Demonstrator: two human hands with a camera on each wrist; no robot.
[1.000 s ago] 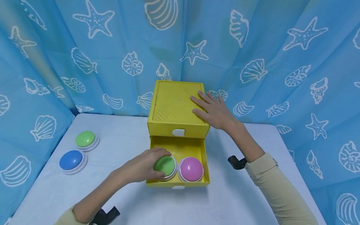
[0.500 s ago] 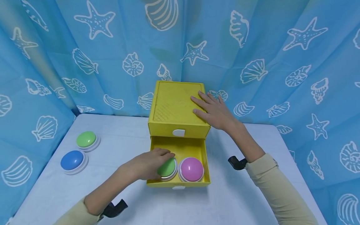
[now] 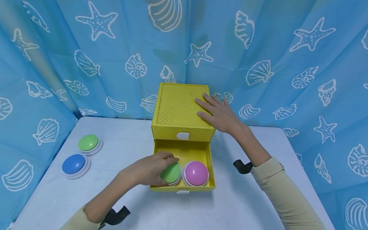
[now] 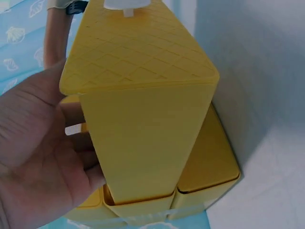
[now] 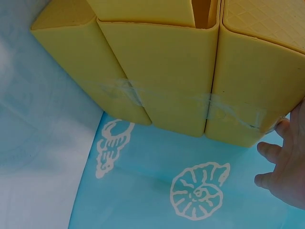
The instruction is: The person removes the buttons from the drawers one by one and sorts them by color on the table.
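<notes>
In the head view, my left hand [image 3: 149, 169] grips a green dome button [image 3: 171, 173] on a round white base, with fingers over its far side and the thumb at its near side. The button lies in the pulled-out yellow drawer [image 3: 195, 148], and my hand covers its left part. Right beside it in the drawer sits a pink dome button [image 3: 196, 173]. My right hand [image 3: 219, 114] rests with spread fingers on the top right edge of the yellow drawer cabinet [image 3: 178, 102]. In the left wrist view, the drawer wall [image 4: 147, 138] hides the button and my fingertips.
On the white table [image 3: 120, 140] at the left stand another green dome button [image 3: 88, 142] and a blue dome button [image 3: 74, 164]. A blue seashell curtain [image 3: 115, 64] hangs directly behind the cabinet. The right wrist view shows stacked cabinet boxes [image 5: 162, 67] with clear tape across them.
My left hand has moved slightly right over the green button and covers more of it; its thumb has shifted toward the drawer front. My right hand has stayed in place.
</notes>
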